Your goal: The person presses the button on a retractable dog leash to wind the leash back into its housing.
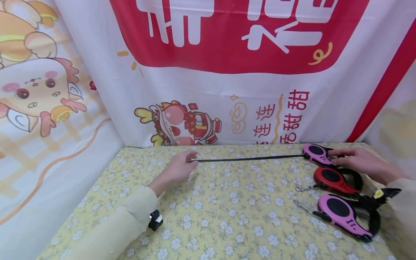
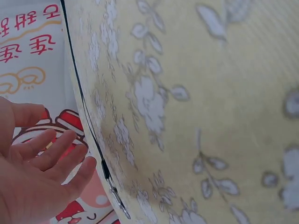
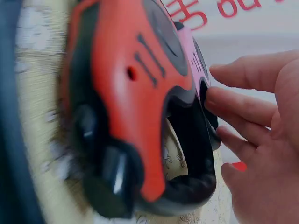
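A pink-and-black retractable dog leash [image 1: 314, 153] lies at the far right of the table, its black strap [image 1: 247, 159] drawn out leftward across the cloth. Beside the strap's end is my left hand [image 1: 179, 168]; in the left wrist view its fingers are loosely bent and hold nothing, with a metal clip [image 2: 116, 196] lying nearby. My right hand [image 1: 359, 164] is at the far leash's handle, fingertips against or very near the black grip, not curled round it. Nearer lie a red retractable leash [image 3: 124, 84] and a second pink one [image 1: 339, 213], clips pointing left.
Patterned yellow cloth [image 1: 227, 213] covers the table. A white printed curtain [image 1: 208, 83] hangs along the back edge, with another at the left side [image 1: 48, 151]. Black wrist cameras [image 1: 155, 221] sit at both sleeves; the right one is above the nearest leash.
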{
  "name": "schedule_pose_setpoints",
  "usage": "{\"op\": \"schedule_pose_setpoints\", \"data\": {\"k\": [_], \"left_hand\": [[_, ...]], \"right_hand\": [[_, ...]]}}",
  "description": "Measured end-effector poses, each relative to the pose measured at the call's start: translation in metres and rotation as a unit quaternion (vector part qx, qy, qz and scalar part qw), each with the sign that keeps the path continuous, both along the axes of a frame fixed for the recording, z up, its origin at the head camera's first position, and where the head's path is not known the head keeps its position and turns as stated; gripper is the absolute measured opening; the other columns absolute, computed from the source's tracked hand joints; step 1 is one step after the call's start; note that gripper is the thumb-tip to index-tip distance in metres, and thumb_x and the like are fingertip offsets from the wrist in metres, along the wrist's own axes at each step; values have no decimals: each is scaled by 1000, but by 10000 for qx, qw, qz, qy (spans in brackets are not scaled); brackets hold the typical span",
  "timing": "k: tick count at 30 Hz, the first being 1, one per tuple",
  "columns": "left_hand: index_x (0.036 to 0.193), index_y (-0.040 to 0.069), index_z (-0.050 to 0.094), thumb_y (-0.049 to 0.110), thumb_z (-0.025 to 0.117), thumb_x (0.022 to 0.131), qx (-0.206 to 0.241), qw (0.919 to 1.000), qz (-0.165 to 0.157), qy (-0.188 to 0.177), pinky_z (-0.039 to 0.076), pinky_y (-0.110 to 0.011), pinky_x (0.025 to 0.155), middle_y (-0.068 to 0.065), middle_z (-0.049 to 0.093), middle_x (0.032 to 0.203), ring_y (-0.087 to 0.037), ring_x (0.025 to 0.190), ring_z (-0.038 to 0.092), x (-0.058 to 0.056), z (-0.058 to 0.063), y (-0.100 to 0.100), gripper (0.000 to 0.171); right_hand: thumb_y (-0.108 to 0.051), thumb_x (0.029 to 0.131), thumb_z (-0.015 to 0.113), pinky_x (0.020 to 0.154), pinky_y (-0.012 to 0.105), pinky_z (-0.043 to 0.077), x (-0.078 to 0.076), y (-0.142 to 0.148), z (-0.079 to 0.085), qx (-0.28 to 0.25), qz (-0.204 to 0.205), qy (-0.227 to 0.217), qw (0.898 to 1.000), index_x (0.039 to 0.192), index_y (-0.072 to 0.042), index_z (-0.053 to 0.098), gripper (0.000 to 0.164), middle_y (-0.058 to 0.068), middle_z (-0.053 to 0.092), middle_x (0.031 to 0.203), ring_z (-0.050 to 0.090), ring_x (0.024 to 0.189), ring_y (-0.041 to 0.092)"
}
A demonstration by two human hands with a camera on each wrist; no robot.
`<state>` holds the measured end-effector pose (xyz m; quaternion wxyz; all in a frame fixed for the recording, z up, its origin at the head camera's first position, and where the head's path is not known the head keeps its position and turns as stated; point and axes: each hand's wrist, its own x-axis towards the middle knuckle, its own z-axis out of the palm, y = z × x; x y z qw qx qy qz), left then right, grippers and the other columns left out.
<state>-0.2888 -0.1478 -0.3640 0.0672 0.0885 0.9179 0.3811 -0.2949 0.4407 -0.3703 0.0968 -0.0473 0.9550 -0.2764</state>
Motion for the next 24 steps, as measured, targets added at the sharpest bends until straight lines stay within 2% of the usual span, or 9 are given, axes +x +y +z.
{"op": "schedule_pose_setpoints", "data": {"k": [1,3,8,11,15,18,21,24], "left_hand": [[159,13,46,27,55,110,-30,10000,16,13,40,-55,124,-12,55,159,-34,150,49,-1,-1,-2,51],[157,11,47,25,55,110,-85,9999,52,40,41,-55,124,-14,57,157,-36,149,51,-2,-3,-6,50],[152,6,52,21,57,109,-266,9995,93,136,43,-54,121,-17,60,152,-36,144,55,-6,-9,-8,46],[149,6,56,21,60,108,-397,9987,128,292,45,-54,120,-17,61,151,-36,141,57,-7,-12,-8,44],[149,11,58,18,61,106,-828,9949,248,522,39,-57,124,-15,56,157,-37,149,49,-9,-12,-10,44],[151,14,58,16,60,105,-1271,9902,328,486,34,-60,126,-13,52,161,-38,154,41,-11,-10,-11,46],[147,13,62,10,59,104,-1756,9830,296,439,38,-61,123,-14,57,154,-38,149,47,-13,-9,-14,44],[136,12,70,3,61,97,-2235,9726,188,613,47,-58,115,-14,66,139,-36,136,57,-16,-10,-16,42]], "right_hand": [[-41,109,57,88,42,60,-1,1,-1,1,4,44,10000,154,4,49,64,42,40,157,51,134,54],[-47,107,61,88,42,60,-4,1,-2,27,9,94,10000,153,3,51,69,42,41,156,52,134,53],[-52,103,64,100,61,53,-7,2,-6,75,-41,-71,9999,153,9,46,80,45,35,157,46,135,58],[-48,102,68,101,63,51,-9,3,-9,110,-21,-53,9999,153,10,46,80,45,37,155,46,135,59],[-48,99,72,94,55,56,-13,5,-10,370,56,132,9992,147,9,55,76,44,47,150,52,130,56],[-46,98,74,83,39,57,-16,5,-9,599,174,297,9976,137,4,67,64,39,54,147,58,124,49],[-39,97,76,76,27,51,-19,5,-8,786,358,471,9952,123,-1,77,46,34,60,145,61,123,45],[-31,98,76,77,26,50,-20,7,-6,904,586,649,9921,115,-5,82,31,32,64,142,60,126,49]]}}
